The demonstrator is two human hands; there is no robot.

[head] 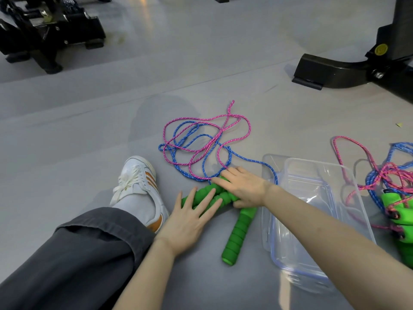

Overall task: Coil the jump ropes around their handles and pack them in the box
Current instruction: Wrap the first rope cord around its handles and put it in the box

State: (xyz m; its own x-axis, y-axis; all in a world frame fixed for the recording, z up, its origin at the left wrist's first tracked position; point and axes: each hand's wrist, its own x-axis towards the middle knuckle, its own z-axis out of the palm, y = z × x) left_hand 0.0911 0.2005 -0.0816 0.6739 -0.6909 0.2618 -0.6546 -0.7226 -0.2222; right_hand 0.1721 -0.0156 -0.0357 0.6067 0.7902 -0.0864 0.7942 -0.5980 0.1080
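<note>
Loose pink and blue jump ropes point(201, 144) lie tangled on the grey floor. Their green foam handles point(237, 233) lie crossed in front of me. My left hand point(190, 222) lies flat, fingers straight, over the left ends of the handles. My right hand point(243, 186) rests on the crossing point, fingers reaching toward the rope; its thumb seems tucked under the handles. A clear plastic box point(348, 180) stands to the right, nothing in it. Beyond the box lies another bundle point(397, 198) of pink and blue rope with green handles.
My leg in dark trousers and a white sneaker point(138, 182) lie at the left. Black gym machine bases stand at the far left point(44, 34) and far right point(335, 70). A clear lid point(268, 162) peeks from behind the box.
</note>
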